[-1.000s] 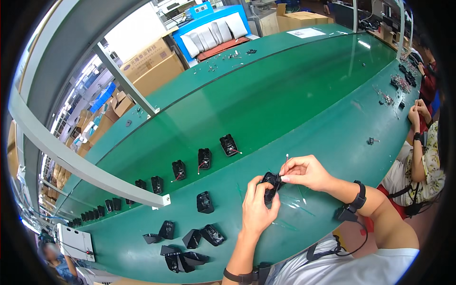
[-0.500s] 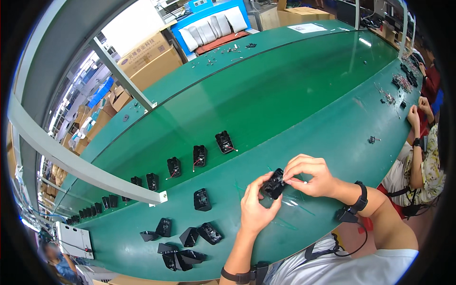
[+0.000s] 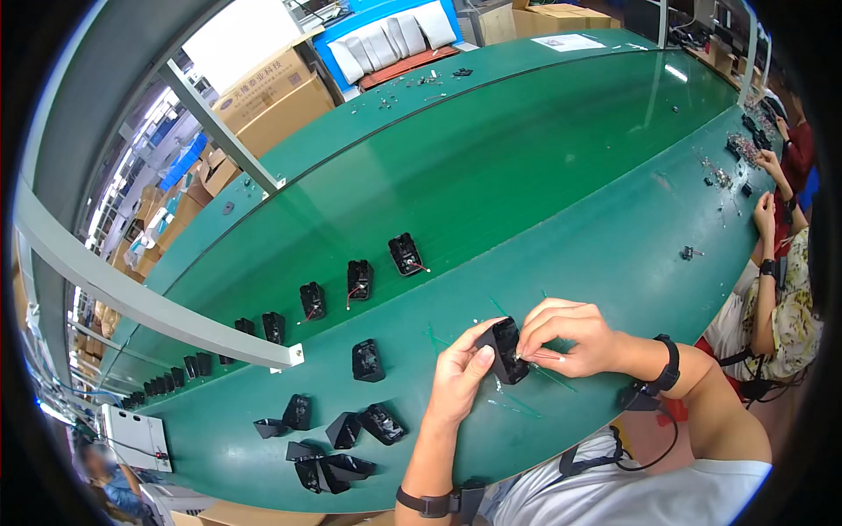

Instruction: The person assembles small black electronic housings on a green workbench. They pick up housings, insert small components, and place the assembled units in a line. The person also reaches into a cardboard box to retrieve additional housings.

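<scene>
A black plastic housing (image 3: 509, 352) with an open hollow side is gripped between the thumb and fingers of my left hand (image 3: 458, 373), just above the green bench. My right hand (image 3: 568, 337) pinches a thin wire (image 3: 545, 355), reddish and white, at the housing's right edge. Its fingertips hide where the wire meets the housing. Several loose black housings lie to the left on the bench, among them one standing alone (image 3: 367, 360) and a cluster (image 3: 329, 472) near the front edge.
Black housings with wires (image 3: 405, 254) stand in a row on the green conveyor belt (image 3: 526, 184). A grey metal frame (image 3: 158, 298) crosses the left side. At right, a co-worker's hands (image 3: 767, 210) are near small parts (image 3: 719, 175). Cardboard boxes (image 3: 281, 101) stand beyond the belt.
The housing has been turned in my left hand, so its hollow side and long wall show more. My right hand has shifted slightly lower along it. A co-worker's hand has reached toward the parts pile.
</scene>
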The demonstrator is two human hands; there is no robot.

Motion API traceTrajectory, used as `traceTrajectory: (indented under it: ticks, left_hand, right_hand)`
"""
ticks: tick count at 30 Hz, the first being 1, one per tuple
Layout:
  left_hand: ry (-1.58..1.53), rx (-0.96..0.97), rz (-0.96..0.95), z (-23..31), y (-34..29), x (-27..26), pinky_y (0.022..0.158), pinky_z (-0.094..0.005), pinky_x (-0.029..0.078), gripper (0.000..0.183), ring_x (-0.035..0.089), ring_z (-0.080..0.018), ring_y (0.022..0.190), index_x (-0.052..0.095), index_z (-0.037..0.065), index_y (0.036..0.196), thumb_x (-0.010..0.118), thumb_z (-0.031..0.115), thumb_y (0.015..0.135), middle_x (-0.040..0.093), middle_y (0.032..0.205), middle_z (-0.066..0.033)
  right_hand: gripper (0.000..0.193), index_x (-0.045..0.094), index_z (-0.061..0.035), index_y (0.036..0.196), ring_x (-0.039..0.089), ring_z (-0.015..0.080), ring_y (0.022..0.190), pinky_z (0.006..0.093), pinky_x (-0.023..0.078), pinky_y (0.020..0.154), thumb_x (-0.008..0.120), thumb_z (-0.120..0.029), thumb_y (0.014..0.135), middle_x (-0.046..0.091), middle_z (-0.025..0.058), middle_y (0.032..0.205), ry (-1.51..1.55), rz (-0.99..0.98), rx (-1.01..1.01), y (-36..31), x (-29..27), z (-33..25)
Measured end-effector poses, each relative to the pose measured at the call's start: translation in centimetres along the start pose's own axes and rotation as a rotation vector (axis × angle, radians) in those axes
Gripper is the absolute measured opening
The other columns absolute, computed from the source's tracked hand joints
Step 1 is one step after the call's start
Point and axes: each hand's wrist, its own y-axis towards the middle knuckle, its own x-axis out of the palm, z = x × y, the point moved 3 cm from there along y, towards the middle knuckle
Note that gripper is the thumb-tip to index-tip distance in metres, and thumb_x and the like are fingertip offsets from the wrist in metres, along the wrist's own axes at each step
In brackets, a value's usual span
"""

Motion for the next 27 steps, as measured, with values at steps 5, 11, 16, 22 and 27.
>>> traceTrajectory:
  ticks: [5, 11, 16, 22, 27]
  left_hand:
    - [-0.027, -0.020, 0.039, -0.4, -0.1, 0.0, 0.101, -0.0312, 0.043, 0.050, 0.056, -0.0156, 0.113, 0.050, -0.003, 0.137, 0.064, 0.023, 0.096, 0.059, 0.124, -0.0082]
    - [0.053, -0.014, 0.078, -0.9, 0.2, -0.4, 0.102, -0.0316, 0.042, 0.049, 0.056, -0.0167, 0.115, 0.050, -0.004, 0.137, 0.063, 0.019, 0.096, 0.059, 0.126, -0.0092]
    - [0.044, 0.057, 0.149, 0.3, -0.9, 0.3, 0.098, -0.0342, 0.047, 0.047, 0.058, -0.0199, 0.114, 0.048, -0.005, 0.137, 0.061, 0.015, 0.096, 0.058, 0.129, -0.0123]
    - [0.018, 0.080, 0.149, -0.1, -0.8, 0.4, 0.096, -0.0362, 0.050, 0.049, 0.060, -0.0210, 0.112, 0.047, -0.004, 0.137, 0.062, 0.020, 0.097, 0.059, 0.126, -0.0129]
    - [-0.044, 0.054, 0.133, -0.2, -0.8, 0.5, 0.096, -0.0366, 0.049, 0.050, 0.059, -0.0211, 0.113, 0.047, -0.002, 0.137, 0.062, 0.023, 0.097, 0.058, 0.128, -0.0132]
  right_hand:
    - [0.021, 0.068, -0.0039, 0.087, 0.066, 0.0244, 0.084, 0.0330, 0.054, 0.074, 0.075, 0.007, 0.071, 0.070, 0.0063, 0.089, -0.103, 0.032, -0.071, -0.3, 0.5, -0.6]
    - [0.015, 0.068, -0.0044, 0.087, 0.066, 0.0244, 0.084, 0.0346, 0.053, 0.074, 0.074, 0.003, 0.075, 0.069, 0.0077, 0.089, -0.082, 0.051, 0.078, -1.0, 0.6, -0.1]
    - [0.013, 0.068, -0.0037, 0.088, 0.065, 0.0242, 0.085, 0.0343, 0.053, 0.075, 0.073, 0.001, 0.078, 0.070, 0.0075, 0.092, 0.000, 0.073, 0.090, -0.5, 0.7, -0.2]
    - [0.015, 0.068, -0.0031, 0.090, 0.064, 0.0237, 0.084, 0.0338, 0.053, 0.075, 0.074, 0.001, 0.077, 0.070, 0.0071, 0.093, -0.008, 0.065, 0.031, -0.8, 0.3, -1.2]
    - [0.014, 0.069, -0.0042, 0.089, 0.064, 0.0221, 0.083, 0.0324, 0.052, 0.074, 0.075, 0.000, 0.078, 0.071, 0.0060, 0.093, -0.001, 0.085, 0.088, -0.8, 0.1, -0.5]
